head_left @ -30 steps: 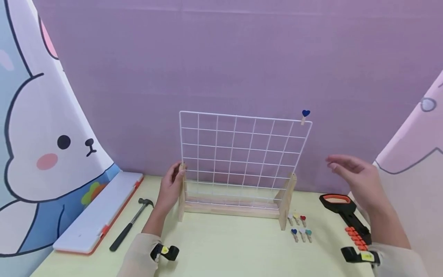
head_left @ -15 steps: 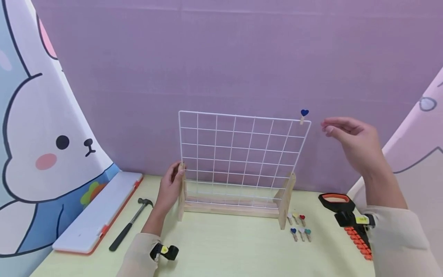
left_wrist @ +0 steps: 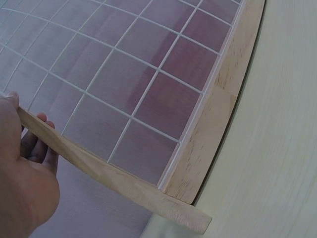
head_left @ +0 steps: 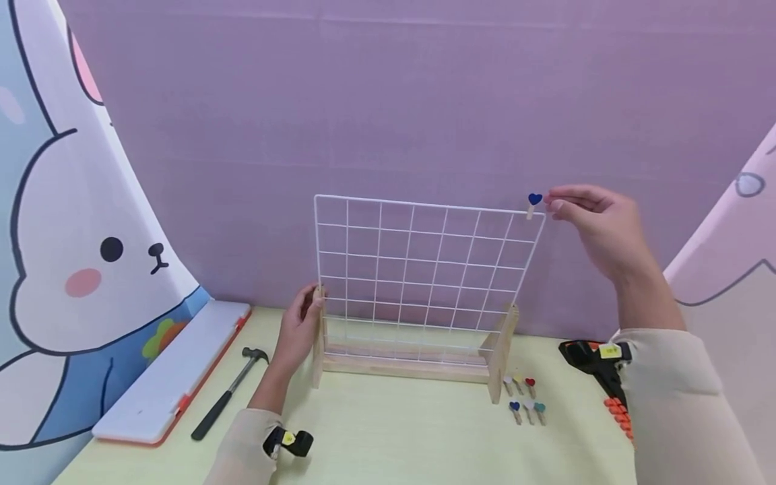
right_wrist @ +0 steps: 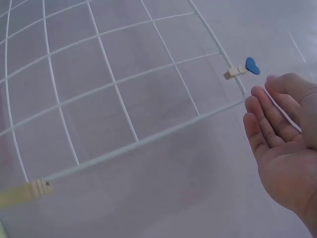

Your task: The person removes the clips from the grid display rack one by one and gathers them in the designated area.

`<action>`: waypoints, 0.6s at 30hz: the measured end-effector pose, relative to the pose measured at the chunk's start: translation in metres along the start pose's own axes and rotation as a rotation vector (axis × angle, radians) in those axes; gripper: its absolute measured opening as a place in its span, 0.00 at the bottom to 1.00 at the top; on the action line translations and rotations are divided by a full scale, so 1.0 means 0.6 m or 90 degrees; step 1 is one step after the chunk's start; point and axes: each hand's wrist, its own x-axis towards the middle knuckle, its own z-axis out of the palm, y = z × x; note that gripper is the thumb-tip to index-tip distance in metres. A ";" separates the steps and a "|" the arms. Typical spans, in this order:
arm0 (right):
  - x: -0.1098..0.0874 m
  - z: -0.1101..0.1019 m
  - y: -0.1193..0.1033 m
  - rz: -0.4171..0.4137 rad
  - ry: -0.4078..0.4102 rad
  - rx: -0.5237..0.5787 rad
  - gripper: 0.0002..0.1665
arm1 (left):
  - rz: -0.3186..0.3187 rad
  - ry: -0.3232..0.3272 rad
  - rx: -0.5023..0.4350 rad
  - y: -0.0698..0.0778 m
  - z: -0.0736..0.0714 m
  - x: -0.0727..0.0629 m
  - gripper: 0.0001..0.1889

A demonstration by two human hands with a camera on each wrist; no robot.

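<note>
A white wire grid (head_left: 415, 203) stands upright in a wooden stand (head_left: 406, 368) on the table. My left hand (head_left: 296, 331) grips the stand's left side post (left_wrist: 131, 191), thumb on the near side and fingers behind. Clipped on the grid's top wire, close to its right corner, is a small clothespin with a blue heart (right_wrist: 252, 66). My right hand (head_left: 606, 232) is raised just right of this clothespin, fingertips close to the heart. In the right wrist view a small gap shows between the fingers and the clothespin, and the hand holds nothing.
Several heart clothespins (head_left: 530, 384) lie in two rows by the stand's right foot. A claw hammer (head_left: 227, 397) and a long white case (head_left: 170, 374) with orange edging lie at left. A black-and-orange tool (head_left: 585, 357) lies at right, partly behind my right forearm.
My right hand has risen and moved left, from above the black-and-orange tool up to the blue-heart clothespin. The left hand keeps its hold on the stand's post.
</note>
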 end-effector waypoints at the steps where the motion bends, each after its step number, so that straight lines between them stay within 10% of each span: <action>1: 0.003 0.003 0.001 -0.002 -0.002 0.014 0.15 | 0.000 0.000 0.000 -0.001 0.000 0.000 0.26; 18: 0.020 0.029 0.004 0.011 -0.017 0.069 0.11 | 0.010 0.005 -0.002 0.004 0.005 0.000 0.25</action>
